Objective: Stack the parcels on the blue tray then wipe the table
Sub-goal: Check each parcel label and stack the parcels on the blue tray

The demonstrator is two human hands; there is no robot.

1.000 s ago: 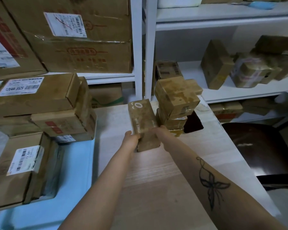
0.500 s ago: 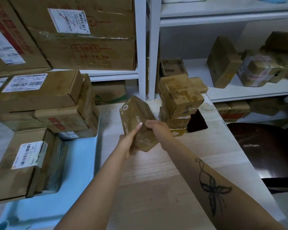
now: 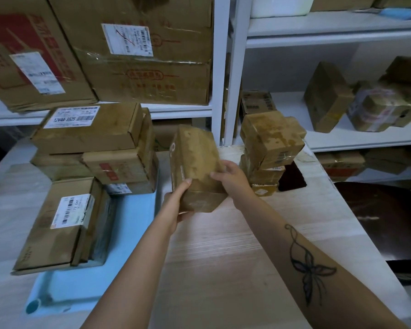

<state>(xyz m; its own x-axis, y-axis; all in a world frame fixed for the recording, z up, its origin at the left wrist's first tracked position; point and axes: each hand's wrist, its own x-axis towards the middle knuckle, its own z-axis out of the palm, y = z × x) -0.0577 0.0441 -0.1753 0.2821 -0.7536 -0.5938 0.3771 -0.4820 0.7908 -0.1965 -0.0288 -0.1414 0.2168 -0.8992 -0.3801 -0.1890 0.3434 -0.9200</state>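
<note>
Brown cardboard parcel (image 3: 195, 162) held tilted over worktop (image 3: 223, 257). Right hand (image 3: 233, 179) gripping right side, fingers (image 3: 217, 174) curled onto top face. Left hand (image 3: 177, 203) cupping lower corner, thumb on front face. Left of fingers: blue tray (image 3: 133, 210) bearing stacked parcels (image 3: 93, 148). Just right of fingers: small parcel pile (image 3: 268, 148) on worktop.

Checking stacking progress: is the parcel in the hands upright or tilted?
Tilted. The parcel leans with its top toward the left, gripped between the left hand and right hand.
</note>
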